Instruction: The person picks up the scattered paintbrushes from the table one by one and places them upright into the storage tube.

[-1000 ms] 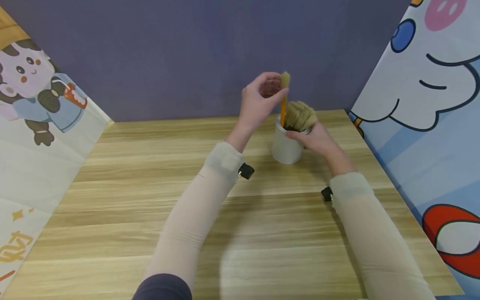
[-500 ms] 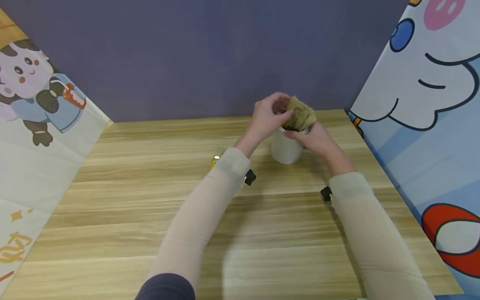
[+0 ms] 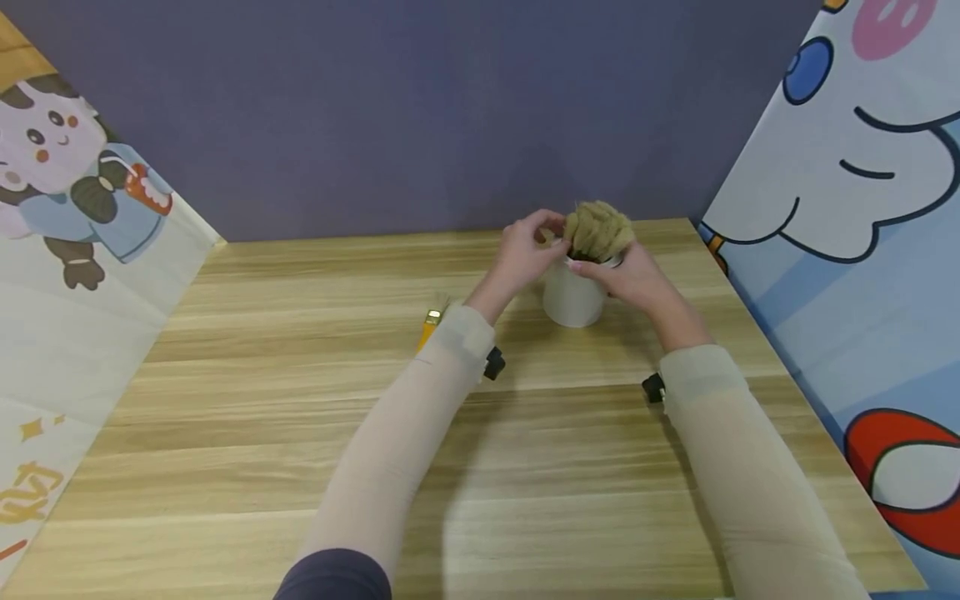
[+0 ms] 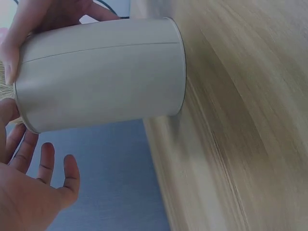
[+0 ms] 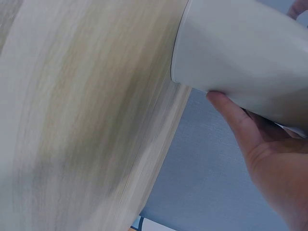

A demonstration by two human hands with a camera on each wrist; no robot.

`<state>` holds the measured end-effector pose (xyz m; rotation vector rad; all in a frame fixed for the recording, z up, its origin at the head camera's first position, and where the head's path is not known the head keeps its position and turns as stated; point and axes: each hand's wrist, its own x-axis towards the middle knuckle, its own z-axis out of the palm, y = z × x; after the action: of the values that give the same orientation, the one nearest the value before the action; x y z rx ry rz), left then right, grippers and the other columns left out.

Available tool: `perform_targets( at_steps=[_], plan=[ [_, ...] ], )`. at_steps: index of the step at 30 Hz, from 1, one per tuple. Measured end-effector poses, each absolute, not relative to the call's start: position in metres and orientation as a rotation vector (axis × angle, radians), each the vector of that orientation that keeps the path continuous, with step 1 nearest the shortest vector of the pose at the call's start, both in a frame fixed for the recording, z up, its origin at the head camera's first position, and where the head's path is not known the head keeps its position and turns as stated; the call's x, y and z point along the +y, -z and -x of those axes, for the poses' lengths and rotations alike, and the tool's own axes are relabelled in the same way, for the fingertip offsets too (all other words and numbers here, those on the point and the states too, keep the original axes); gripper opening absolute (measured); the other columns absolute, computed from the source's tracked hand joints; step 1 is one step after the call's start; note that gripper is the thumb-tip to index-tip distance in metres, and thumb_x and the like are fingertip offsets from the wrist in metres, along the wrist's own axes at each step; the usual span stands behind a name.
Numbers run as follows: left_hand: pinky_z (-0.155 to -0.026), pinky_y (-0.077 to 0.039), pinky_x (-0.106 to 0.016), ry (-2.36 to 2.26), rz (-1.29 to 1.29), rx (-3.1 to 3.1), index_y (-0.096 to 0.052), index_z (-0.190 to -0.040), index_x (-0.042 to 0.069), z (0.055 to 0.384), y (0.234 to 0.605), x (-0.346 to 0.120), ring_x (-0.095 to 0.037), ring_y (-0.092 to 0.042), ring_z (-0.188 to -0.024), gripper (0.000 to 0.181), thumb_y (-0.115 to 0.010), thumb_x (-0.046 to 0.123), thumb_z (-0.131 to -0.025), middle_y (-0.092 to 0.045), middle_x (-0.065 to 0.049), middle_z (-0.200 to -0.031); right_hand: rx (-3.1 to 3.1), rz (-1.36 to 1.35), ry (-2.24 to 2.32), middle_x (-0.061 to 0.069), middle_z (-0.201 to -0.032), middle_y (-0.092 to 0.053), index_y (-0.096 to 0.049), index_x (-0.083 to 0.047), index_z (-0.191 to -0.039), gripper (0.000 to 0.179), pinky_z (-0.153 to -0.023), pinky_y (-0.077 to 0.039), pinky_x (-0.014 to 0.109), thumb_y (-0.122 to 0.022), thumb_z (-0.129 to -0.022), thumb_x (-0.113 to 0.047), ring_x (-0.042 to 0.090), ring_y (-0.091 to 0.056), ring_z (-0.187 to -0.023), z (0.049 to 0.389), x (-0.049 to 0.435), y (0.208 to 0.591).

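Note:
A white cylindrical brush holder [image 3: 573, 293] stands upright on the table, with a cluster of paintbrushes [image 3: 597, 231] in it, tan bristles up. My right hand [image 3: 632, 273] grips the holder from the right, its thumb at the rim; in the right wrist view, that hand [image 5: 269, 149] lies along the holder's wall. On the left side, my left hand [image 3: 525, 250] is at the rim, thumb and index fingertips against the edge of the bristles. The left wrist view shows the other fingers of the left hand [image 4: 33, 185] loosely spread beside the holder.
Another paintbrush [image 3: 430, 323] with an orange handle lies on the wooden table [image 3: 300, 400], partly hidden under the left forearm. A purple-grey wall [image 3: 375, 117] rises behind the table. Printed cartoon panels [image 3: 862, 167] flank both sides.
My left hand has come down with an orange-handled paintbrush, which now blends into the cluster in the holder. The paintbrush on the table has come into view. My right hand has stayed put.

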<state>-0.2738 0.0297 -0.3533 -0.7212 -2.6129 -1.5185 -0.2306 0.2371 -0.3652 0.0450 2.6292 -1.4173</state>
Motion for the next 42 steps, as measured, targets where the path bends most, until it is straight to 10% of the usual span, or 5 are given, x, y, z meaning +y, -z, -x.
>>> perform_targets(
  at_steps=[25, 42],
  plan=[
    [-0.083, -0.055, -0.037, 1.583, 0.697, -2.514, -0.068, -0.135, 0.014, 0.264, 0.341, -0.008, -0.034, -0.065, -0.109, 0.038, -0.077, 0.020, -0.099, -0.072, -0.012, -0.130, 2.655, -0.042, 1.420, 0.019, -0.170, -0.037, -0.018, -0.024, -0.172, 0.109, -0.100, -0.057, 0.056, -0.077, -0.090, -0.064, 0.040, -0.050, -0.146, 0.227, 0.235, 0.364],
    [-0.082, -0.057, -0.042, 1.436, 0.154, -2.737, -0.065, -0.137, 0.011, 0.245, 0.354, -0.090, -0.028, -0.067, -0.099, 0.040, -0.075, 0.023, -0.100, -0.068, -0.014, -0.134, 2.656, -0.043, 1.412, 0.019, -0.171, -0.035, -0.017, -0.024, -0.172, 0.110, -0.102, -0.056, 0.057, -0.077, -0.090, -0.064, 0.041, -0.047, -0.149, 0.228, 0.237, 0.365]
  ],
)
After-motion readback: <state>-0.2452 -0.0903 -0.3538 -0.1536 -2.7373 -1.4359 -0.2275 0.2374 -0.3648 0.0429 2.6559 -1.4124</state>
